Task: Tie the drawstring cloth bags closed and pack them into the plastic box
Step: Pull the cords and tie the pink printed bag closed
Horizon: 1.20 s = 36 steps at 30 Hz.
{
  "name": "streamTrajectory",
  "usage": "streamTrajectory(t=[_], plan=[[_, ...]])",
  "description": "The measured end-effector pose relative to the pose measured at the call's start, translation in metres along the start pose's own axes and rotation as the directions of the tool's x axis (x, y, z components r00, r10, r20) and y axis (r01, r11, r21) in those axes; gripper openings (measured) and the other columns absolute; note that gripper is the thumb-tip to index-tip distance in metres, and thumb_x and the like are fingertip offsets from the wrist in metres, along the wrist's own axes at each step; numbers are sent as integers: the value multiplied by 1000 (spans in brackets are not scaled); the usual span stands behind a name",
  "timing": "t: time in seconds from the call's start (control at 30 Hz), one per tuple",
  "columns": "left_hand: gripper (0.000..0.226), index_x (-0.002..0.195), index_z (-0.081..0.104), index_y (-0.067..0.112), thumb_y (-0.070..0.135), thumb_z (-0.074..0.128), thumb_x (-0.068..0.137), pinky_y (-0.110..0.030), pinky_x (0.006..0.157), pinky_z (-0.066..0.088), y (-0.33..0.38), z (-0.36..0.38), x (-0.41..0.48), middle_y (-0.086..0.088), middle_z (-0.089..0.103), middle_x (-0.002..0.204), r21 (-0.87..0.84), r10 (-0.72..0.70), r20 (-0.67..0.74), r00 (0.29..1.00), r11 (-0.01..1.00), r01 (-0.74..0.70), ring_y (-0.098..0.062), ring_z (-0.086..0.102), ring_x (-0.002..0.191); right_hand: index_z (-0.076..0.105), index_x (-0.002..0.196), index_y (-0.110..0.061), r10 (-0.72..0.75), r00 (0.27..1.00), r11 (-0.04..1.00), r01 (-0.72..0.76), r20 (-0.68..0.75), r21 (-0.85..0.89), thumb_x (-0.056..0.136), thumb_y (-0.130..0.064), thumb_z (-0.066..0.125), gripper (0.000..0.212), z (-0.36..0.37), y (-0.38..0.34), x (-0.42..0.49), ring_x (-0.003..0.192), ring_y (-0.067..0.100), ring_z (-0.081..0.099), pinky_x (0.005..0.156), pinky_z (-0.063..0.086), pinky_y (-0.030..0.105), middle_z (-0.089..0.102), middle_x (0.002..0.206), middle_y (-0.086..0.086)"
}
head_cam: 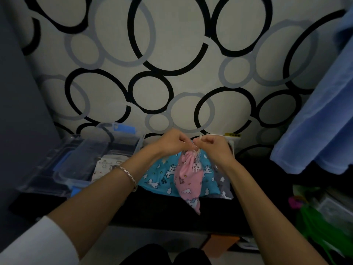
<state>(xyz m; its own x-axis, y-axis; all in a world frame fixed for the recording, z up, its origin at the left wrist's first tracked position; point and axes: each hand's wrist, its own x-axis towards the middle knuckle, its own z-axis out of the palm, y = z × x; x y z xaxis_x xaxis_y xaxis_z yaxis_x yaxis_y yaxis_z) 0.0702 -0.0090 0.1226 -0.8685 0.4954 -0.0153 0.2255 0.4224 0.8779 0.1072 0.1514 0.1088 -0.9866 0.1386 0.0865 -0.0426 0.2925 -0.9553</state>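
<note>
Hands, two, on one pink cloth bag (188, 176).
Head view: left hand (172, 143) and right hand (214, 148) each pinch the pale drawstring (200, 138) at its gathered neck. The soft bag lies below the fingertips, across one turquoise printed bag (160, 176). One clear plastic box (76, 165) at left holds one white bag (107, 165).

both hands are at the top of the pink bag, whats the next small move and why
Probably pull the two ends apart to tighten the tie. The left hand and right hand each pinch the drawstring at the gathered neck of the pink bag, which is above the teal bag, not yet in the plastic box.
</note>
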Motion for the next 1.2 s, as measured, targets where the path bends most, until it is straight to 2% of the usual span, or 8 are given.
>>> streamTrajectory(t=[0.23,0.37,0.47,0.57,0.67,0.87,1.03,1.2], plan=[[14,93,77,10,18,73,82,-19,79,51,-3,-4,5,-4,75,95,-59,-74,-5,997,996,74,-11,67,94,60,94,-12,123,984,990,-131,128,59,75,-3,78,28,-9,-3,-4,80,20,68,74,55,26,70,89,17],[17,93,77,7,19,71,82,-23,75,49,-2,-2,6,-6,74,94,18,-117,17,993,993,117,-14,65,90,62,87,-12,-57,998,981,62,29,-183,77,1,73,21,-3,-1,-9,70,10,59,61,51,16,64,79,8],[22,92,76,3,22,71,80,-34,78,48,0,-2,7,-13,72,94,103,-125,22,992,987,122,-21,61,85,73,99,-14,-242,968,873,246,63,-421,82,-5,70,19,-2,1,-13,78,9,64,73,55,22,69,86,3],[20,91,75,3,21,69,84,-33,80,51,-1,-5,7,-10,72,89,147,-60,72,996,988,49,-19,65,83,76,99,-15,-241,959,846,284,150,-452,87,-9,66,16,-5,2,-12,84,8,66,80,54,23,71,90,-1],[13,87,76,13,24,69,86,-26,69,51,2,-8,4,3,71,79,243,2,79,997,970,-21,-12,64,73,75,91,-15,-130,976,921,185,177,-342,89,-9,66,11,-9,-2,-11,77,5,69,74,55,19,73,83,-2],[7,88,73,17,22,67,88,-26,78,50,5,-9,4,4,68,88,314,95,72,993,943,-113,-10,62,87,73,89,-1,75,980,996,-64,186,-65,86,-9,69,10,-15,-5,-10,65,7,65,66,54,18,72,75,7],[14,97,73,12,22,64,90,-24,79,44,5,-7,5,3,67,94,352,162,59,985,920,-173,-11,60,93,72,93,-5,284,880,861,-409,381,302,81,-17,69,17,-16,5,-5,84,14,58,73,48,22,66,89,6],[16,97,73,13,24,63,91,-22,80,47,0,-5,4,2,70,93,233,179,61,982,954,-188,-6,61,89,65,110,3,194,878,750,-420,437,510,78,-16,72,37,-12,14,-8,74,11,55,75,43,24,63,81,2]])
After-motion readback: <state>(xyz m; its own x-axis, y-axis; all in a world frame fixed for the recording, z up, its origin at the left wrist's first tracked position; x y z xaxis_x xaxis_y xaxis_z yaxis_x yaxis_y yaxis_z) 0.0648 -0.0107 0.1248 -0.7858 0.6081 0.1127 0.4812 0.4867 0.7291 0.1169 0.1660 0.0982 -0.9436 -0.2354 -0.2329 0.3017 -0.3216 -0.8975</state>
